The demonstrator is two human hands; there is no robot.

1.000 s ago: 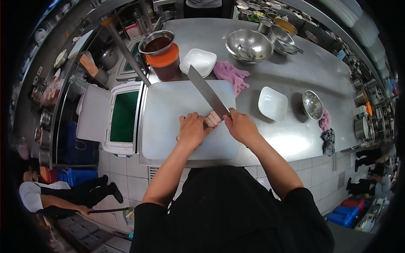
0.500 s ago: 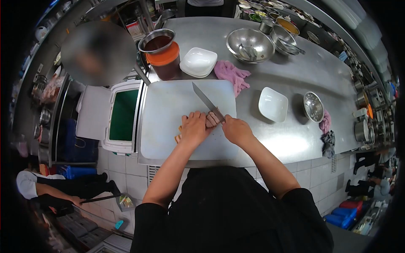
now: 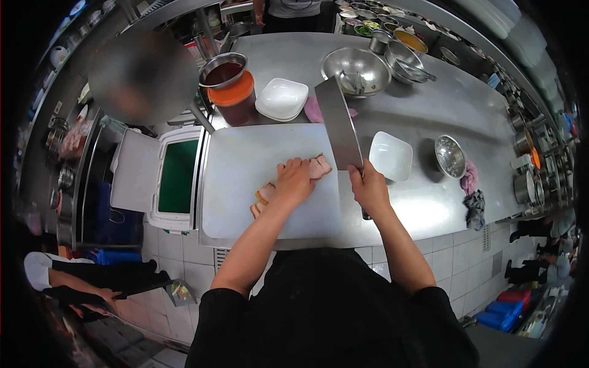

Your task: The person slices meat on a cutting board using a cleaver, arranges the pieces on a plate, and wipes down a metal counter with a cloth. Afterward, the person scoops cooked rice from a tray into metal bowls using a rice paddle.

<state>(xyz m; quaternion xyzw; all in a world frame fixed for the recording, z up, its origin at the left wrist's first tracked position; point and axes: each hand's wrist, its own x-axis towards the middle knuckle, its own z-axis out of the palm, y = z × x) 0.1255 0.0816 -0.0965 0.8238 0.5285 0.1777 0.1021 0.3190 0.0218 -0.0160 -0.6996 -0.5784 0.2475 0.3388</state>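
Note:
My right hand (image 3: 370,190) grips the handle of a cleaver (image 3: 341,126), its broad blade raised and turned flat towards me over the right edge of the white cutting board (image 3: 236,153). My left hand (image 3: 293,182) is closed over a piece of pork (image 3: 319,167), whose sliced end shows beyond the fingers; the rest is hidden under the hand. Several browned-edged pork slices (image 3: 265,194) lie on the board to the left of that wrist. The blade is apart from the meat.
A white square bowl (image 3: 391,156) and a steel bowl (image 3: 450,157) stand to the right. Behind the board are stacked white bowls (image 3: 282,98), an orange-lidded container (image 3: 233,97) and a large steel bowl (image 3: 356,70). An open green-lined bin (image 3: 178,178) adjoins the left side.
The cleaver has lifted off the pork and moved right, its blade turning broadside. My left hand has shifted slightly right, exposing more slices. The view has shifted slightly.

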